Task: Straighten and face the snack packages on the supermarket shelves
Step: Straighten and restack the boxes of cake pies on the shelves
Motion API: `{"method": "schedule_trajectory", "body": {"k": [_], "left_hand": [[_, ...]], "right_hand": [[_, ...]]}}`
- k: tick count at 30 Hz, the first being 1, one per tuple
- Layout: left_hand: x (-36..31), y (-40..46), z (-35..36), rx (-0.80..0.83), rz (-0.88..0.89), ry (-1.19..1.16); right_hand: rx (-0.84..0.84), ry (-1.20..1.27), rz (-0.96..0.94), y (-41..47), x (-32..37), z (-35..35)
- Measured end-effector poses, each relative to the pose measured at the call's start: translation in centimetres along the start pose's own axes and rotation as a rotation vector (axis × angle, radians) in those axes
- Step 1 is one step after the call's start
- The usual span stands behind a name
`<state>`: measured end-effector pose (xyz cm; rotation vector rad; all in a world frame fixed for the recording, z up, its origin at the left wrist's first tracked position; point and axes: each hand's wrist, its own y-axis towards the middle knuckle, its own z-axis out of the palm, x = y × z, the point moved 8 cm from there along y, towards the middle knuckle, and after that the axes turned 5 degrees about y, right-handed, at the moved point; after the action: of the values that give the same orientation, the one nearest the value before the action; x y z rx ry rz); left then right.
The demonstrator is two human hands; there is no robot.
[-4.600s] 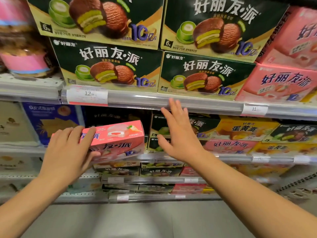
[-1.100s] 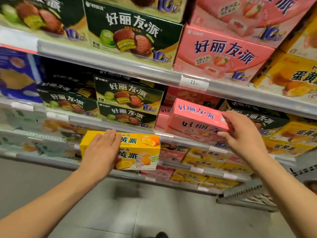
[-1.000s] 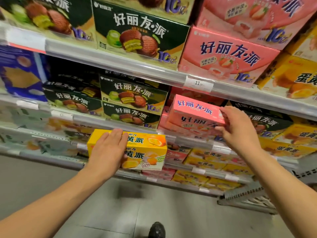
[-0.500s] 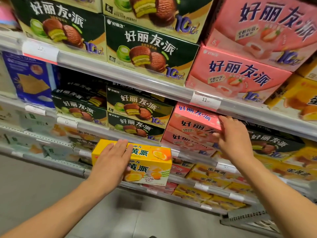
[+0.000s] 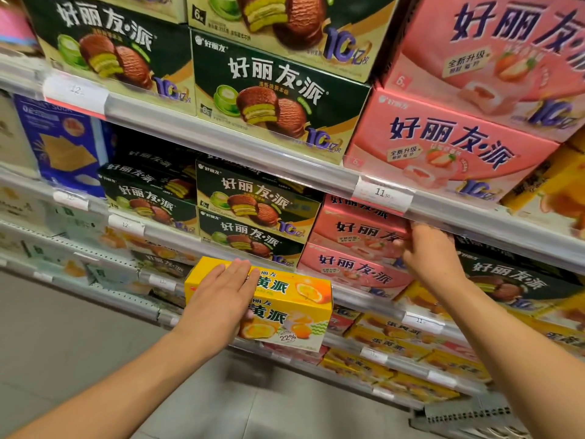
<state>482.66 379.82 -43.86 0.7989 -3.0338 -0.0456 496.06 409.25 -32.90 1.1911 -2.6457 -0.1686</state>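
Two hands busy | left hand point(image 5: 218, 304) grips yellow box point(image 5: 285, 307) | right hand point(image 5: 430, 251) pinches upper pink box point(image 5: 357, 228)

Two hands showing: left hand point(image 5: 218, 299) and right hand point(image 5: 432, 253). I'm seeing one yellow box point(image 5: 285, 308) out front. Two pink boxes point(image 5: 357, 248) are sitting stacked.

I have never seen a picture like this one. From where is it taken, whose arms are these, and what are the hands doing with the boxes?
A person wears a camera on the head, so you look forward and down along their own two arms at supermarket shelves. There is no machine. The left hand holds a yellow box in front of the shelves, fingers over its top and thumb on its front. The right hand grips the upper pink box, which sits on another pink box. Beside them stand dark green boxes. A price tag hangs on the rail above.
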Motion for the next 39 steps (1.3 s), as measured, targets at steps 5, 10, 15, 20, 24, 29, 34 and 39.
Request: {"method": "schedule_trajectory", "body": {"k": [5,10,15,20,24,29,34,39], "left_hand": [[0.1,0.4,-0.1,0.005,-0.01,0.022],[-0.4,0.6,0.0,0.016,-0.01,0.044],[-1.1,0.8,-0.3,0.001,0.013,0.036],[-3.2,1.2,-0.8,0.013,0.113,0.031],[-7.3,1.1,-2.7,-0.05,0.283,0.0],[-13.6,0.4,-2.9,-0.131,0.48,0.013],[-18.6,0.4,-1.9,-0.077,0.504,-0.087],[-19.2,2.0,-0.3,0.018,0.077,-0.588]], "right_hand": [[0.039,-0.026,-0.002,1.0,-0.6,0.6],[0.054,-0.069,-0.018,1.1,-0.5,0.7],[0.014,-0.056,-0.147,-1.6,1.5,0.4],[0.109,0.276,-0.343,-9.6,5.5,2.4],[0.286,0.373,-0.141,-14.6,4.8,5.2],[0.213,0.466,0.112,-19.9,-0.2,4.4],[0.164,0.589,0.323,-25.1,-7.4,2.9],[0.144,0.69,0.367,-27.5,-14.0,1.9]]}}
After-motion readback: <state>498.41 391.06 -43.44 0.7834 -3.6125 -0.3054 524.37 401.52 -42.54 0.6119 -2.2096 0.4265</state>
